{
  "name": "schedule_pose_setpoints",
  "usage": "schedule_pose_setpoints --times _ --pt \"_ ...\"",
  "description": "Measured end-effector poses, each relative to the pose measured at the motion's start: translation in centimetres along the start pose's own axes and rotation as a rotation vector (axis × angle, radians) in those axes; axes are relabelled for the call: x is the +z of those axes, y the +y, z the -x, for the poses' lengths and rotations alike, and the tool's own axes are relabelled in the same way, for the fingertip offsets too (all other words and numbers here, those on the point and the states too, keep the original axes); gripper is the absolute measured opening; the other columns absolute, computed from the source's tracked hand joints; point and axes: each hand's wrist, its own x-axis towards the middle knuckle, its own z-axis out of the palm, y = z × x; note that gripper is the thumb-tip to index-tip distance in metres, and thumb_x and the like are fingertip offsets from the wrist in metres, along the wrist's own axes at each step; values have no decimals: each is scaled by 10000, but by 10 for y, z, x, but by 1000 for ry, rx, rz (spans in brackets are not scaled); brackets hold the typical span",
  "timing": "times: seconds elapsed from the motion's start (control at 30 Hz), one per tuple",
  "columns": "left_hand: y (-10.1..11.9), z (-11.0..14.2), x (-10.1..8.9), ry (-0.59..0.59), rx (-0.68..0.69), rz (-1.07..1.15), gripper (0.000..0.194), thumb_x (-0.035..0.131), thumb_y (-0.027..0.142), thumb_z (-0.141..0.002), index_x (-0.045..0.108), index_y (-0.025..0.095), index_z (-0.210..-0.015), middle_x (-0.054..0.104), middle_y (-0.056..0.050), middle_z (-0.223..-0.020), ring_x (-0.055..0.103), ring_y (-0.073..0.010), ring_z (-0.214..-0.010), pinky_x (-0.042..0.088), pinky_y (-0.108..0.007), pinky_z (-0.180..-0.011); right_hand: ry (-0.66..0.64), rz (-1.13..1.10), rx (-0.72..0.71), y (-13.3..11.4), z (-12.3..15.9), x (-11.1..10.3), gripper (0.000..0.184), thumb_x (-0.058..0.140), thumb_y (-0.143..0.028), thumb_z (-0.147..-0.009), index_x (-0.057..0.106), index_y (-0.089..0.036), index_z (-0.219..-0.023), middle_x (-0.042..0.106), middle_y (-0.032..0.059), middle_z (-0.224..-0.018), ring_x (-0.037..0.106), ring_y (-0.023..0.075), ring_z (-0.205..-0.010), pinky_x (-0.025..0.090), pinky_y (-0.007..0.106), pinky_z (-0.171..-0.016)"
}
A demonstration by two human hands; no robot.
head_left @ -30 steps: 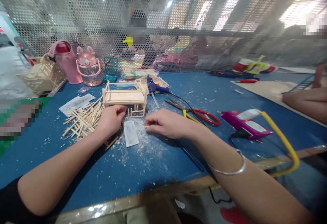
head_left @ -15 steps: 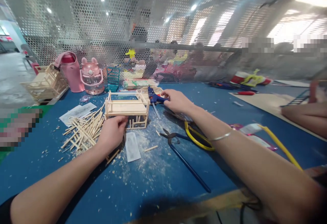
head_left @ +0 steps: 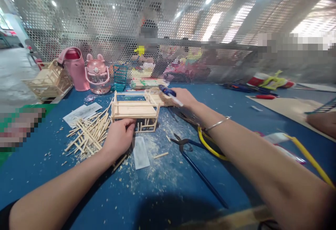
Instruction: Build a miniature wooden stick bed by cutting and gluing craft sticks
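A small model bed of wooden sticks [head_left: 135, 111] stands on the blue table [head_left: 157, 188]. My left hand [head_left: 119, 137] rests at its near edge, fingers curled against the frame. My right hand [head_left: 185, 98] reaches past the model and is closed round a blue glue gun [head_left: 168, 92], lifted a little with its white glue stick pointing right. A heap of loose wooden sticks [head_left: 88, 134] lies just left of my left hand. One short stick [head_left: 161, 155] lies on the sawdust nearby.
Blue-handled pliers [head_left: 195, 160] and yellow-handled cutters [head_left: 210, 146] lie under my right forearm. A white strip [head_left: 140, 156] lies near the model. Pink bottles [head_left: 98, 74], a wooden basket [head_left: 48, 81] and a mesh screen stand behind. Another person's arm [head_left: 321, 121] rests at right.
My right hand left the short stick on the table, reached forward to the glue gun, closed on it and lifted it. My left hand stayed at the model.
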Motion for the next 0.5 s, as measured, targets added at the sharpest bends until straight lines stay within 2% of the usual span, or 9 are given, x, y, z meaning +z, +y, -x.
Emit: schedule_pose_setpoints --times 0.07,0.13,0.23,0.3,0.33,0.4,0.5 --pt "0 0 -1 3 -5 -16 256 463 211 -787 682 228 -920 701 -19 -949 627 -193 -904 461 -298 -824 24 -171 84 4 -3 0 195 536 -250 -630 600 -163 -791 647 59 -776 561 202 -722 389 270 -601" --pt "0 0 -1 3 -8 -26 252 466 215 -788 686 233 -910 702 -18 -946 627 -191 -909 461 -292 -829 78 -288 136 5 -3 -2 227 496 -238 -624 581 -149 -815 634 53 -767 555 173 -675 404 256 -565" --pt "0 0 -2 -2 1 -26 263 461 213 -787 688 226 -920 700 -33 -955 628 -194 -910 466 -297 -827 283 -545 165 -1 11 -19 282 455 -227 -590 566 -143 -836 618 63 -812 550 162 -665 418 264 -551" --pt "-1 1 -1 -4 13 -13 282 455 191 -781 686 220 -941 696 -39 -965 627 -197 -913 469 -306 -832 394 -654 97 -9 33 -38 258 460 -236 -568 575 -163 -786 615 66 -814 535 170 -664 410 281 -553" --pt "-1 1 -1 -3 16 -8 294 451 177 -776 684 220 -950 695 -39 -969 627 -199 -914 468 -313 -837 372 -655 37 -15 46 -47 233 467 -250 -576 582 -178 -766 617 64 -813 525 170 -652 405 289 -557" --pt "-3 1 0 6 23 -8 322 442 149 -763 683 230 -960 694 -33 -974 625 -202 -923 463 -329 -855 245 -649 4 -27 77 -63 218 471 -288 -621 597 -207 -779 617 50 -789 507 157 -599 383 293 -535" --pt "-5 1 2 21 44 10 371 426 108 -741 680 244 -975 683 -15 -1004 618 -182 -949 445 -322 -897 -57 -603 8 -44 121 -71 252 512 -338 -673 605 -219 -874 602 22 -688 504 153 -552 377 283 -508"
